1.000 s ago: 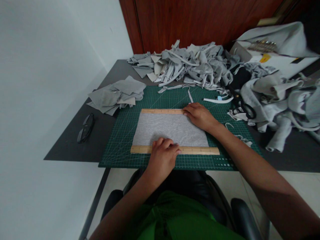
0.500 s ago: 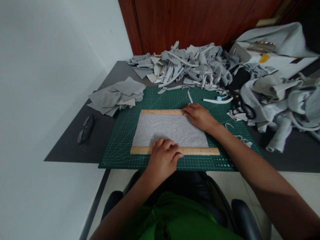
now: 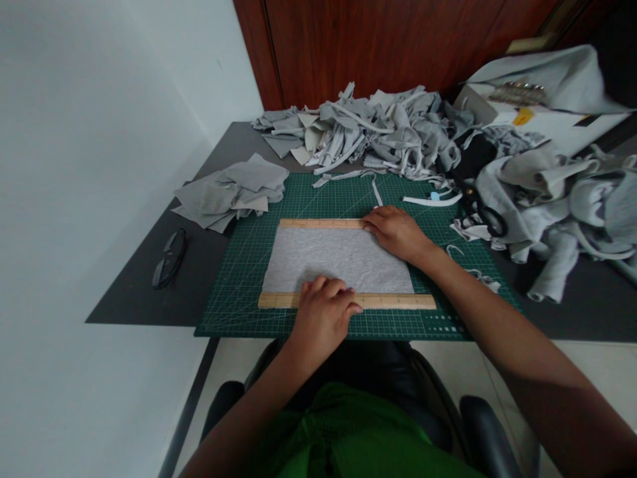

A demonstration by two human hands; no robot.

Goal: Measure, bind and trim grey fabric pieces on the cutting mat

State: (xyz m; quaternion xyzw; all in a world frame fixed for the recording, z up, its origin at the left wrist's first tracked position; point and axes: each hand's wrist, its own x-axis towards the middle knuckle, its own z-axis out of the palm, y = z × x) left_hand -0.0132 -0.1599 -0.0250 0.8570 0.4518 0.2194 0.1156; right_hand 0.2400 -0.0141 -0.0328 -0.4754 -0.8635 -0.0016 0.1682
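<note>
Gray cloth [image 3: 333,255] lies flat on a green mat [image 3: 239,318], a near ruler [image 3: 398,302] along its 6 o'clock edge, a far ruler [image 3: 318,224] at 12. The left hand [image 3: 322,313] rests bent fingers on the near ruler; the right hand [image 3: 397,234] touches the far one around 1 o'clock. Whether either grips, I cannot tell.

Room log: corner workspace, dim, soft light.
I am sitting in a black chair [image 3: 484,425] at a dark grey table [image 3: 132,292]; a white wall [image 3: 99,166] is rising at my left, a reddish-brown wood panel [image 3: 398,46] is standing behind the table, pale tiled floor [image 3: 587,375] is showing below, and shadow is filling the upper right corner.
</note>
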